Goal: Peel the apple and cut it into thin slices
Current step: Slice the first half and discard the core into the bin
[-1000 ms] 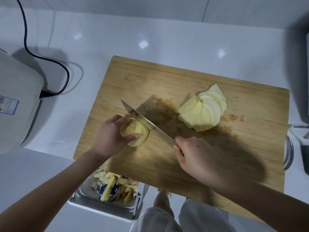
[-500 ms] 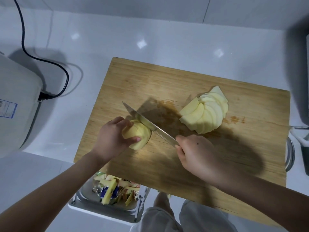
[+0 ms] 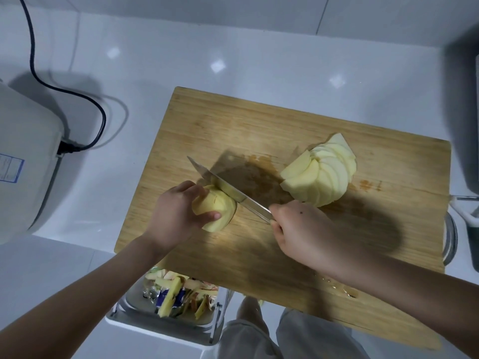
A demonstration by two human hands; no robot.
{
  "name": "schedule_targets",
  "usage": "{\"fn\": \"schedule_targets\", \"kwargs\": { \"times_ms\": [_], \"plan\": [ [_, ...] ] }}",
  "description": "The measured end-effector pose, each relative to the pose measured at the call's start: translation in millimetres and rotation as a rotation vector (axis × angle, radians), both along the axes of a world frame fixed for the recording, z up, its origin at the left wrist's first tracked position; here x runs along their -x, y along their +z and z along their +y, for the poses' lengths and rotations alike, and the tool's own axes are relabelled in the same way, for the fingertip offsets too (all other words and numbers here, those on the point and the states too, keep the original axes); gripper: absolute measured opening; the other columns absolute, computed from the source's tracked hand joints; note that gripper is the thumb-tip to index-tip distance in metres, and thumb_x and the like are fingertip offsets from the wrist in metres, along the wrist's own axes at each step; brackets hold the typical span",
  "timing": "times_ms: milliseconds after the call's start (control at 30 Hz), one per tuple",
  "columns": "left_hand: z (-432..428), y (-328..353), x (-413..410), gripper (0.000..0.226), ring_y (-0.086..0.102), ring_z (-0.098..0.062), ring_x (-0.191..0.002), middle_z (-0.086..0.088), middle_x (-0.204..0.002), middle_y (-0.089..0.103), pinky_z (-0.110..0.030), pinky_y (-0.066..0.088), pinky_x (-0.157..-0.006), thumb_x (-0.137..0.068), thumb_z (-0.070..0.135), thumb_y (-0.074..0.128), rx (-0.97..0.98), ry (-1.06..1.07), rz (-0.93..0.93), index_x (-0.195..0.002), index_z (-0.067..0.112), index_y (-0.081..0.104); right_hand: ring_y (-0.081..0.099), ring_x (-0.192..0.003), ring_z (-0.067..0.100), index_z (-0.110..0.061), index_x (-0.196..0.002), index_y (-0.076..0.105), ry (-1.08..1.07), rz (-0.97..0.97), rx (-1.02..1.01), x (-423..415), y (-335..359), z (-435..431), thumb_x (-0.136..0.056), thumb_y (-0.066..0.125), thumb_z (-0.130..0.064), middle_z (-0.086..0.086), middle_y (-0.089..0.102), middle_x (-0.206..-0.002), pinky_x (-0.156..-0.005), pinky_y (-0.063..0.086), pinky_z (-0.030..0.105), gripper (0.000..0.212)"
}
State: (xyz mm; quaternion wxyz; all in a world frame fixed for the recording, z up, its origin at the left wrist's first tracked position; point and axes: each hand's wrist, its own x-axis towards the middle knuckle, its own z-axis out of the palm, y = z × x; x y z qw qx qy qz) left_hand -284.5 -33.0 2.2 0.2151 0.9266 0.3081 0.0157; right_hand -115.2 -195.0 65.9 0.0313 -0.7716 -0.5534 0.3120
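**One apple piece under the knife, one fan of slices beside it**

One cutting board (image 3: 233, 125) carries everything. Near its left edge the left hand (image 3: 176, 216) curls round the single uncut apple piece (image 3: 217, 208), with the thumb on the near side. One knife (image 3: 228, 190) rests its blade on that piece's right end. The right hand (image 3: 303, 234) is fisted round the handle, which is hidden. Toward the board's right side lies one fan of slices (image 3: 321, 174), overlapping too closely to count. Below the board's near edge sits one bin of peels (image 3: 176, 294), partly covered by the board.

Glossy white counter (image 3: 233, 60), tiled wall (image 3: 259, 11)
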Motion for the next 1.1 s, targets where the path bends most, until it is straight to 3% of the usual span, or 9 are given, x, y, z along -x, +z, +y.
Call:
{"fn": "schedule_targets", "kwargs": {
  "times_ms": [167, 333, 467, 533, 600, 733, 833, 967, 1100],
  "plan": [
    [-1.8, -3.8, 0.3, 0.055, 0.064, -0.025, -0.07, -0.005, -0.09, 0.069, -0.024, 0.04, -0.062, -0.06, 0.041, 0.086, -0.033, 0.03, -0.039, -0.099, 0.006, 0.071, 0.044, -0.054, 0.009, -0.015, -0.082, 0.047, -0.039, 0.061, 0.005, 12.6, -22.1, 1.9, -0.094, 0.046, -0.009, -0.006, 0.045, -0.064, -0.047, 0.03, 0.018, 0.013],
    [-3.4, -0.2, 1.1, 0.059, 0.064, -0.024, -0.077, -0.003, -0.096, 0.067, -0.027, 0.043, -0.064, -0.063, 0.048, 0.082, 0.009, 0.035, -0.011, -0.104, 0.008, 0.069, 0.037, -0.047, 0.0, -0.02, -0.068, 0.035, -0.112, 0.058, -0.112, 8.7, -31.1, 5.7, -0.095, 0.047, -0.015, -0.012, 0.038, -0.057, -0.043, 0.024, 0.014, 0.03],
    [-3.0, 8.5, -0.8, 0.065, 0.059, -0.016, -0.097, 0.002, -0.113, 0.062, -0.032, 0.048, -0.083, -0.065, 0.056, 0.075, 0.231, 0.249, -0.044, -0.116, 0.017, 0.064, 0.043, -0.047, 0.002, -0.022, -0.071, 0.043, -0.25, 0.104, -0.19, 1.2, -13.2, -2.0, -0.096, 0.046, -0.023, -0.009, 0.045, -0.059, -0.041, 0.029, 0.015, 0.025],
    [-3.1, 16.5, -6.7, 0.061, 0.057, -0.014, -0.107, 0.002, -0.12, 0.06, -0.035, 0.047, -0.095, -0.072, 0.047, 0.074, 0.485, 0.472, -0.203, -0.123, 0.019, 0.058, 0.046, -0.043, 0.004, -0.021, -0.072, 0.047, -0.361, 0.267, -0.226, -1.9, -1.2, -8.9, -0.094, 0.049, -0.024, -0.006, 0.048, -0.056, -0.041, 0.03, 0.012, 0.023],
    [-3.6, 26.3, -12.9, 0.059, 0.06, -0.016, -0.109, -0.005, -0.122, 0.061, -0.035, 0.046, -0.099, -0.07, 0.031, 0.075, 0.969, 0.643, -0.463, -0.124, 0.016, 0.055, 0.047, -0.036, 0.006, -0.016, -0.075, 0.05, -0.486, 0.578, -0.23, -2.9, 12.0, -11.5, -0.093, 0.052, -0.021, -0.003, 0.05, -0.049, -0.038, 0.036, 0.02, 0.019],
    [-8.2, 43.6, -14.0, 0.042, 0.065, -0.02, -0.089, -0.009, -0.103, 0.068, -0.033, 0.054, -0.089, -0.069, 0.013, 0.072, 1.754, 0.544, -0.792, -0.111, 0.006, 0.068, 0.04, -0.034, 0.014, -0.008, -0.075, 0.052, -0.605, 0.894, -0.111, -1.1, 31.1, -11.4, -0.092, 0.055, -0.014, 0.003, 0.048, -0.047, -0.034, 0.035, 0.021, 0.018],
    [-16.0, 49.5, -6.8, 0.029, 0.065, -0.014, -0.068, -0.007, -0.088, 0.068, -0.029, 0.059, -0.07, -0.082, 0.006, 0.05, 1.772, 0.641, -0.846, -0.104, 0.002, 0.068, 0.039, -0.035, 0.013, -0.005, -0.082, 0.054, -0.608, 0.937, -0.035, 3.2, 36.6, -11.6, -0.092, 0.055, -0.013, 0.003, 0.048, -0.048, -0.034, 0.036, 0.022, 0.012],
    [-20.7, 44.5, 13.8, 0.009, 0.06, -0.007, -0.056, -0.003, -0.07, 0.058, -0.023, 0.057, -0.06, -0.083, 0.002, 0.051, 1.599, 0.846, -0.796, -0.087, 0.001, 0.059, 0.038, -0.036, 0.013, -0.009, -0.079, 0.054, -0.574, 0.962, 0.032, 12.7, 38.3, -12.1, -0.091, 0.057, -0.014, 0.004, 0.048, -0.049, -0.034, 0.035, 0.021, 0.013],
    [-26.5, 49.9, 44.2, 0.03, 0.07, -0.019, -0.068, -0.013, -0.077, 0.07, -0.027, 0.058, -0.06, -0.087, -0.007, 0.047, 1.589, 0.963, -0.862, -0.07, -0.003, 0.071, 0.037, -0.035, 0.013, -0.01, -0.074, 0.052, -0.543, 0.91, 0.024, 16.3, 38.8, -7.1, -0.092, 0.055, -0.012, 0.004, 0.047, -0.048, -0.034, 0.036, 0.021, 0.018]
  ]
}}
